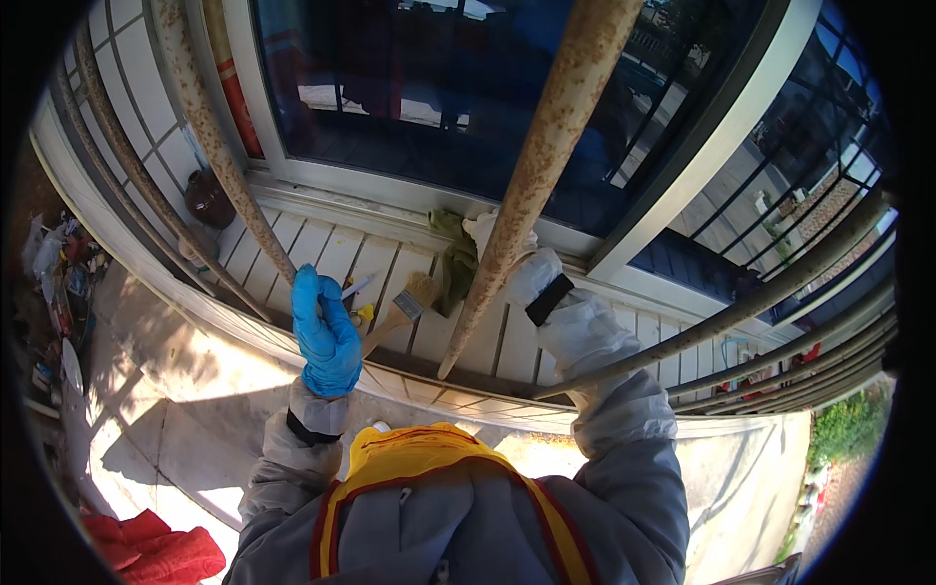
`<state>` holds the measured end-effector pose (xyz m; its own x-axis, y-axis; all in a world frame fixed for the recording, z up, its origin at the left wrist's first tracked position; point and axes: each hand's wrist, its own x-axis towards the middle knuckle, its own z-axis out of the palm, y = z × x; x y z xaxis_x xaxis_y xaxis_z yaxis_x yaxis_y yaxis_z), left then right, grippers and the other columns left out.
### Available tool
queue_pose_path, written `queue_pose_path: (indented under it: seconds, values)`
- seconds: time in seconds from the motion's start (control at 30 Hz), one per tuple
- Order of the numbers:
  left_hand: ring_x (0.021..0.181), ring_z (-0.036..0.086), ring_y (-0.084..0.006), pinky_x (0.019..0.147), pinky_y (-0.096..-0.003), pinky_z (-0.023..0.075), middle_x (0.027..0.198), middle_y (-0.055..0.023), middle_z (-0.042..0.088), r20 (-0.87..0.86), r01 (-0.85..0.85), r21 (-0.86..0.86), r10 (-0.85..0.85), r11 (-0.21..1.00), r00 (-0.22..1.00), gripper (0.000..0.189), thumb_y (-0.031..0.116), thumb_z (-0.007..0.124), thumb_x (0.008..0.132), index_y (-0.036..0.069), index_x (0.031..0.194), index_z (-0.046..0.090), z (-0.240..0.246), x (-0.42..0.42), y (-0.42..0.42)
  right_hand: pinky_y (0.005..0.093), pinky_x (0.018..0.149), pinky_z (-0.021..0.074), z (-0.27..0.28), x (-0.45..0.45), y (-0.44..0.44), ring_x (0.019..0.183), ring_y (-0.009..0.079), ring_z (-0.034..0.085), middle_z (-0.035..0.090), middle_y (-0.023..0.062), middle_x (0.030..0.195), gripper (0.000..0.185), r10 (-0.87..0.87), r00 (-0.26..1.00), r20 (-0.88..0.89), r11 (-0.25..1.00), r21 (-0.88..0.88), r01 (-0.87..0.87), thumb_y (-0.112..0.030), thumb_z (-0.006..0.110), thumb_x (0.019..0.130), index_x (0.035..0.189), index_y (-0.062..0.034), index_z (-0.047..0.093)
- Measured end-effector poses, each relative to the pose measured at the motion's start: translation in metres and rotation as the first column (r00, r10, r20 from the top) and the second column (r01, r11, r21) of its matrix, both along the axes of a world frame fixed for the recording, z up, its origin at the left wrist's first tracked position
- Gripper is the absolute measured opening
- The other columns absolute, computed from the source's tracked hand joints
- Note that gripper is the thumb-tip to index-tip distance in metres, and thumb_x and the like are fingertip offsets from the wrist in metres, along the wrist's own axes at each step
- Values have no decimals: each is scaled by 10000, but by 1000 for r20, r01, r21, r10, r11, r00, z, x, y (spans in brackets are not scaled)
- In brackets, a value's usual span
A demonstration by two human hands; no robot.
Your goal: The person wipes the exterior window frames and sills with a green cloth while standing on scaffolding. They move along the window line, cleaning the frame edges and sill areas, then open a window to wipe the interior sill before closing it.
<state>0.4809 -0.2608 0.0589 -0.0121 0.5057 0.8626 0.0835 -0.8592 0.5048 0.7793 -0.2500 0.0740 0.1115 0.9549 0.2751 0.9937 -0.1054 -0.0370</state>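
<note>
My left hand (325, 333), in a blue disposable glove, is closed around the lower part of a rusty window bar (227, 164). Reaching between the bars, my right hand (486, 232) wears a pale glove and presses a green cloth (458, 265) at the foot of the window frame (380, 186). Another rusty bar (541, 146) hides part of that hand. Beside the cloth a flat paintbrush (409, 303) lies on the white tiled sill (504, 340), bristles toward the window. A white pen-like stick (357, 285) and a small yellow object (363, 313) sit near my left hand.
A brown glazed jar (210, 199) stands at the sill's left end. More bars (731, 322) curve across the right. Mixed litter (66, 270) lies at the far left, and a red cloth (157, 548) is at the lower left. Dark window glass (409, 110) rises behind the sill.
</note>
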Motion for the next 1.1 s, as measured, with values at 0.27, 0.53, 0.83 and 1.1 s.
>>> queue_pose_path:
  seconds: [0.27, 0.53, 0.83, 1.1]
  values:
    - [953, 562, -143, 904, -283, 492, 1079, -50, 597, 44, 153, -44, -151, 987, 988, 483, -15, 531, 978, 72, 1442, 433, 7, -5, 2, 413, 751, 531, 27, 40, -86, 902, 318, 676, 708, 133, 927, 185, -226, 895, 384, 920, -216, 326, -151, 538, 868, 910, -102, 712]
    - [863, 489, -129, 839, -234, 438, 1009, -45, 537, -33, 174, 33, -173, 984, 984, 522, -63, 491, 975, 63, 1472, 395, 6, -8, 6, 377, 776, 520, 40, 0, -144, 886, 335, 658, 682, 186, 892, 191, -264, 865, 427, 794, -413, 447, -241, 628, 847, 915, -81, 707]
    - [701, 480, -71, 614, -185, 424, 929, -6, 581, 154, 179, -47, -170, 983, 973, 342, 24, 588, 954, 64, 1293, 607, -4, 2, 10, 404, 755, 518, 68, 32, -159, 818, 323, 650, 672, 142, 837, 227, -522, 853, 1, 851, 61, 521, -277, 662, 803, 921, -86, 693]
    - [643, 423, -25, 539, -150, 337, 905, 35, 581, 214, 217, -89, -194, 972, 957, 303, 139, 599, 978, 92, 1276, 628, 0, 3, 6, 406, 811, 551, -33, 73, -117, 897, 293, 686, 687, 104, 933, 130, -501, 816, 287, 865, 162, 474, -160, 573, 863, 947, -122, 665]
